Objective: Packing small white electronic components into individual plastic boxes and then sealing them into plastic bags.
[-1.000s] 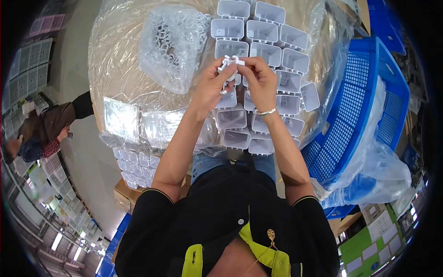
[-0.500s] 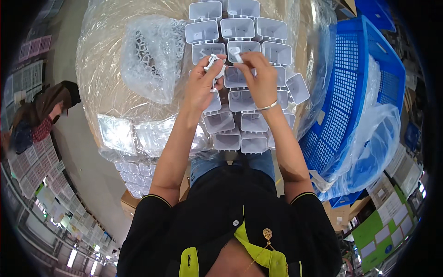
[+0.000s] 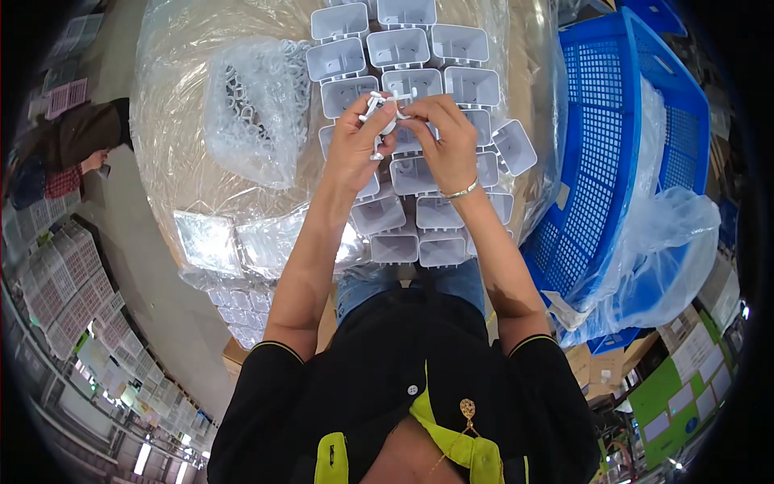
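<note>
Above rows of pale grey open plastic bins (image 3: 399, 48), my two hands meet close together. My left hand (image 3: 348, 157) is closed around several small white plastic pieces, whose knobbed ends (image 3: 376, 155) stick out between thumb and fingers. In a pinch, my right hand (image 3: 451, 149) holds another white plastic piece (image 3: 404, 94) against those in the left; its short arms point up and sideways. Fingers partly cover the pieces, so I cannot tell whether they are joined.
A clear bag of grey-white looped parts (image 3: 256, 105) lies on film-wrapped cardboard at left. One bin (image 3: 513, 148) sits askew at the right. Beyond it stands a blue perforated crate (image 3: 592, 145) with clear plastic sheeting (image 3: 645, 266). Another person (image 3: 68, 153) is at far left.
My right hand has brought its white piece left and down, against the pieces in my left hand. The left hand keeps its hold. The person at far left has shifted.
</note>
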Demonstrator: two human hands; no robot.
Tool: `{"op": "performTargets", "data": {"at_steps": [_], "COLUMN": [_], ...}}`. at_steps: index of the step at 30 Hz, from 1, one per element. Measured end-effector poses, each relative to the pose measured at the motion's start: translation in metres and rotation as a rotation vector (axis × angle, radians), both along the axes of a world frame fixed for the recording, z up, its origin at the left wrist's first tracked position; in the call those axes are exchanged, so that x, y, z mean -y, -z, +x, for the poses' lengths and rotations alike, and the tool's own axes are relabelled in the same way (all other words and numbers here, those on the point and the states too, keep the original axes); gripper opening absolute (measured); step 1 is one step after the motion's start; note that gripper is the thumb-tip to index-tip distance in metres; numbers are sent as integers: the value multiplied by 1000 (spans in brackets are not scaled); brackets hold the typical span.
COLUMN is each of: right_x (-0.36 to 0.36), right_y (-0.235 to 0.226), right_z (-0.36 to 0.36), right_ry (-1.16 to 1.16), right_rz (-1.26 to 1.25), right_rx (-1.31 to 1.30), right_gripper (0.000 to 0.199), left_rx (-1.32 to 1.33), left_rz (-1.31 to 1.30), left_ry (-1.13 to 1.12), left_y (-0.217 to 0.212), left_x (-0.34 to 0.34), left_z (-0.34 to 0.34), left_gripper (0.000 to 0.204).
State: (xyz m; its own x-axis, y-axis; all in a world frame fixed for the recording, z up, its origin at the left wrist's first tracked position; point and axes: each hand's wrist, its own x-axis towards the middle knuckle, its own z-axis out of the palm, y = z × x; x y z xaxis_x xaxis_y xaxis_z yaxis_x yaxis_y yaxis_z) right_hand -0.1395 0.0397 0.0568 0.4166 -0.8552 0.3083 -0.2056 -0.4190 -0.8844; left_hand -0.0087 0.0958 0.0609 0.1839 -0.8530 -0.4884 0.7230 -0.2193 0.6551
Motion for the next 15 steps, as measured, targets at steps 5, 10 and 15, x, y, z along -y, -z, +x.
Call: {"op": "performTargets", "data": {"at_steps": [5,10,15], "right_x": [8,19,21], "right_y": [10,12,1], "right_z": [-3,-1,-7], "right_ry": [76,126,-131], "right_rz": [17,45,309], "right_rx": [-48,-202,-70], "right_gripper": [14,13,15], "left_rx": [-69,-40,184], "left_rz": [18,55,58], "left_ry": [-19,66,218], "left_y": [6,1,10], "left_x": [-2,0,0], "left_z": [0,-4,-8], "left_gripper": [17,19,24]}}
